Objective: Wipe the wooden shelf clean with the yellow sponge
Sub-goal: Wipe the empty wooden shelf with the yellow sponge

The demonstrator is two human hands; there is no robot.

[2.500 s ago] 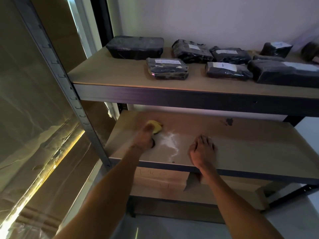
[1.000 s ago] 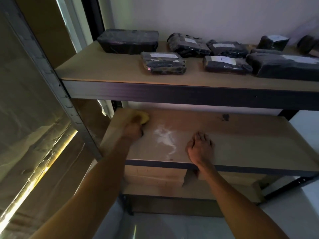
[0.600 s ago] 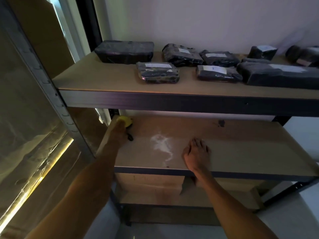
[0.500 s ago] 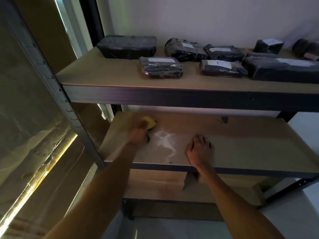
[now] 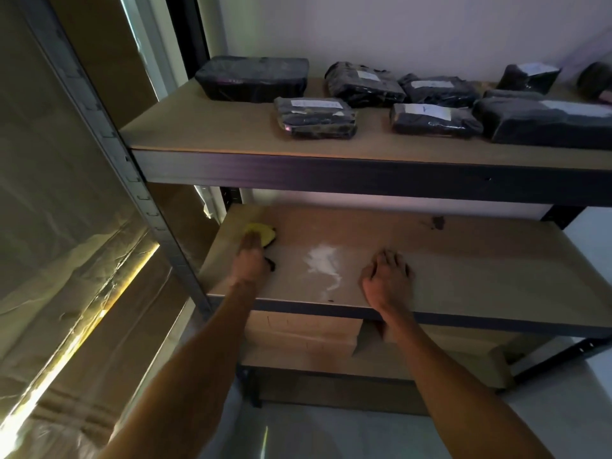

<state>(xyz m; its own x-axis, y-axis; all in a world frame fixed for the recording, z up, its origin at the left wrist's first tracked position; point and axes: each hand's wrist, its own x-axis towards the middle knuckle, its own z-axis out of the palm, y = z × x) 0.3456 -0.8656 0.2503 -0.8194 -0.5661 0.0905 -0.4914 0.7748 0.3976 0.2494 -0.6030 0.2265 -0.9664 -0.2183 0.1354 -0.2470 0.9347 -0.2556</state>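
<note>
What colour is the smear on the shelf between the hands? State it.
White, a powdery smear on the tan shelf, seen in the head view.

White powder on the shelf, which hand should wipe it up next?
Probably the left hand: it already holds the yellow sponge just left of the white powder. The right hand lies flat and empty on the wooden shelf.

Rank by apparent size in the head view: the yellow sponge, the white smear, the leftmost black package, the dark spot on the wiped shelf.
1. leftmost black package
2. white smear
3. yellow sponge, partly hidden under the left hand, so this place is unsure
4. dark spot
</note>
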